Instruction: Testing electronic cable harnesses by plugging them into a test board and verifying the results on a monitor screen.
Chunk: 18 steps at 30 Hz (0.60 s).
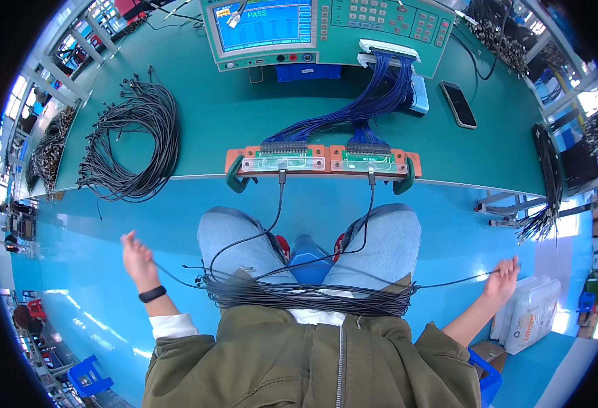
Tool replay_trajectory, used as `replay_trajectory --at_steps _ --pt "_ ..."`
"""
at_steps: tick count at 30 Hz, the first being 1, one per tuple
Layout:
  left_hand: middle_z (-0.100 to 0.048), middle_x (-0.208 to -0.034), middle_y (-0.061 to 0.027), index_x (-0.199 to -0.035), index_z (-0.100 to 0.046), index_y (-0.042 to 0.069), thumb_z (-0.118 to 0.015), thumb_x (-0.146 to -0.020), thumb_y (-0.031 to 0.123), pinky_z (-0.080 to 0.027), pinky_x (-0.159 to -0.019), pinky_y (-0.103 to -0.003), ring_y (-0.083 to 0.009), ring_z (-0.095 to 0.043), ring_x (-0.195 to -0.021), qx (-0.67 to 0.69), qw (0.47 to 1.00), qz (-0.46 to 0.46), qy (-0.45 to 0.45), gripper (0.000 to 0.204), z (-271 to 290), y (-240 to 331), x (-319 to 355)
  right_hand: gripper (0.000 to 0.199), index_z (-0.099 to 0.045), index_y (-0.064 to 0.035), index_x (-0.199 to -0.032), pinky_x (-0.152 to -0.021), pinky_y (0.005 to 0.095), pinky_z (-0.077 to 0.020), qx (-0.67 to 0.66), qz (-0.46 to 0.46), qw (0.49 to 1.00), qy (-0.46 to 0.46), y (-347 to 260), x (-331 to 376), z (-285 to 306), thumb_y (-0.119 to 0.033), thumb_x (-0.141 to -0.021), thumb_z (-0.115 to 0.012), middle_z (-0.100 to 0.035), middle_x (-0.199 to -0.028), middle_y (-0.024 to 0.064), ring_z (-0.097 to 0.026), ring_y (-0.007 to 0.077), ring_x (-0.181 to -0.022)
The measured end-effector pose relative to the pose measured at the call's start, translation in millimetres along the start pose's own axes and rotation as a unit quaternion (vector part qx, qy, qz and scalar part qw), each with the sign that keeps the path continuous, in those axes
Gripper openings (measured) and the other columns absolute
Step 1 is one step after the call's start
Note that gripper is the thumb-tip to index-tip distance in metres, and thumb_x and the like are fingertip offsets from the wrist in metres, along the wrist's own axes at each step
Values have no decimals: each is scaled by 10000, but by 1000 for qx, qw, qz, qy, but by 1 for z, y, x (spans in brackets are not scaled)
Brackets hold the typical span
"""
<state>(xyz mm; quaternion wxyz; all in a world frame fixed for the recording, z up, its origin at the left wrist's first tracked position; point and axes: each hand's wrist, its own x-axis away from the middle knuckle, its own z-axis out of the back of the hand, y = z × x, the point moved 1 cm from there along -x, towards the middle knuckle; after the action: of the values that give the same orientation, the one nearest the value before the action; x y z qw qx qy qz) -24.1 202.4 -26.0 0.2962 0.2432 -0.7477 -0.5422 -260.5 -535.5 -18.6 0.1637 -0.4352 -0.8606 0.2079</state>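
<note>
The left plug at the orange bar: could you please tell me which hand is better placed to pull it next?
Probably the left hand: it looks nearer the left plug than the right hand does. Each seems to hold a black cable, so neither looks free.

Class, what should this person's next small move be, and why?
Probably ease the held cable lengths free of the lap bundle: left hand and right hand each grip one running from it, while two black plugs already occupy the orange fixture.
</note>
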Motion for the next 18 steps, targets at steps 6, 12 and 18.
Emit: replay_trajectory --at_steps 6,12,18 --pt "-447 -679 7 -865 -529 43 -394 -951 208 -310 -458 -171 -43 -359 -528 -115 918 58 -375 230 -137 -23 91 259 -527 -2 -1003 -817 347 -474 417 -227 853 -216 192 63 -141 -227 -945 -413 -594 -1052 169 -590 243 -913" --pt "-573 -815 -101 -764 -495 22 -371 -950 229 -445 -717 -266 -174 -550 -761 -315 825 -78 -462 305 -189 -34 147 270 -524 -11 -890 -594 221 -453 298 -331 874 -197 276 73 -172 -227 -956 -377 -568 -886 152 -548 156 -691" --pt "-584 -847 -111 -793 -514 13 -377 -946 205 -445 -715 -255 -162 -561 -791 -107 889 90 -437 282 -219 -49 166 260 -505 -32 -818 -398 151 -263 226 -338 897 -172 286 93 -162 -220 -950 -385 -501 -739 68 -347 45 -491"
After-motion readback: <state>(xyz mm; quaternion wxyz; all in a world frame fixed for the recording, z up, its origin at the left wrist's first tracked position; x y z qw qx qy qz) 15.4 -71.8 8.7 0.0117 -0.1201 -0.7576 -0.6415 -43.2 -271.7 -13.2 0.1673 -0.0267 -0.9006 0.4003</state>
